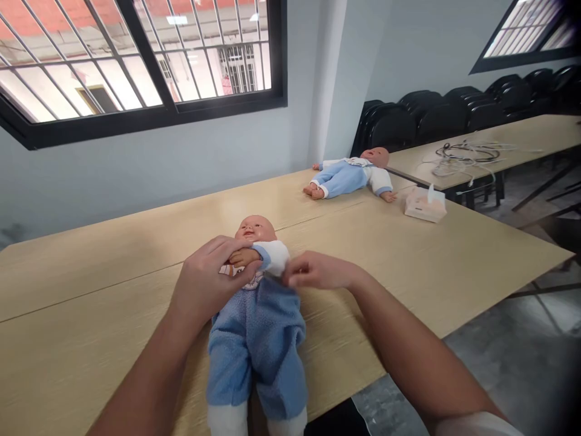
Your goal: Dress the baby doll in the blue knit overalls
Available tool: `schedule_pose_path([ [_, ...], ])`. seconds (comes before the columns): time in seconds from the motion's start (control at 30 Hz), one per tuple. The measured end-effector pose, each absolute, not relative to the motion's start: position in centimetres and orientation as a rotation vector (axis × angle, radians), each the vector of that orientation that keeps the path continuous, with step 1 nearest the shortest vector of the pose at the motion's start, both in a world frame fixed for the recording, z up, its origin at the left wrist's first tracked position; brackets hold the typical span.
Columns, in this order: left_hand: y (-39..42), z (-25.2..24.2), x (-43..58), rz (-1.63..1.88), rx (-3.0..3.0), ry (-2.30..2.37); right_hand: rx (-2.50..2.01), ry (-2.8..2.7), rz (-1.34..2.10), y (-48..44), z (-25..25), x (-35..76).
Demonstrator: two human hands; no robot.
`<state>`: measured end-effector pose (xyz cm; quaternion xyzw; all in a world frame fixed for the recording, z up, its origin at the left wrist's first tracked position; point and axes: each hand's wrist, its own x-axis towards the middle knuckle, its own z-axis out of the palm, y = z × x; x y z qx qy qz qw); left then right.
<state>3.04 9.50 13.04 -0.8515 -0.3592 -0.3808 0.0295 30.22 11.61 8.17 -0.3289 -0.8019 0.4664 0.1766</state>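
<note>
A baby doll (pixel 255 339) in blue fuzzy trousers and a white top lies on its back, its head away from me and its feet at the table's near edge. My left hand (pixel 211 272) is closed around the doll's hand (pixel 244 257), holding that arm bent across the chest. On the other side, the curled fingers of my right hand (pixel 318 270) pinch the doll's clothing near the elbow of the white sleeve (pixel 278 257). The fingertips there are slightly blurred and partly hidden. Part of the chest print is covered by my left hand.
A second doll (pixel 342 175) in similar clothes lies farther back, beside a tissue box (pixel 425 204) on the wooden table (pixel 113 327). Tangled cables (pixel 467 154) lie on another table at right. Black chairs (pixel 422 118) line the wall beneath barred windows.
</note>
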Motion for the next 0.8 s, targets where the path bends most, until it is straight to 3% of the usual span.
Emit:
schedule_pose_path([
  [0.27, 9.1, 13.2, 2.4, -1.075, -2.892, -0.937, -1.201, -2.286, 1.083, 12.8, 6.9, 30.0],
  [0.43, 7.9, 11.9, 4.6, -0.966, -2.936, -0.803, -1.334, -2.006, 1.388, 12.9, 7.1, 30.9],
  [0.6, 5.5, 10.1, 8.2, -0.635, -3.130, -0.595, -1.226, -1.840, 1.676, 13.4, 6.3, 32.0],
  [0.8, 4.0, 11.0, 5.7, -0.669, -3.351, -0.730, -1.393, -2.087, 1.355, 13.5, 6.0, 32.3],
])
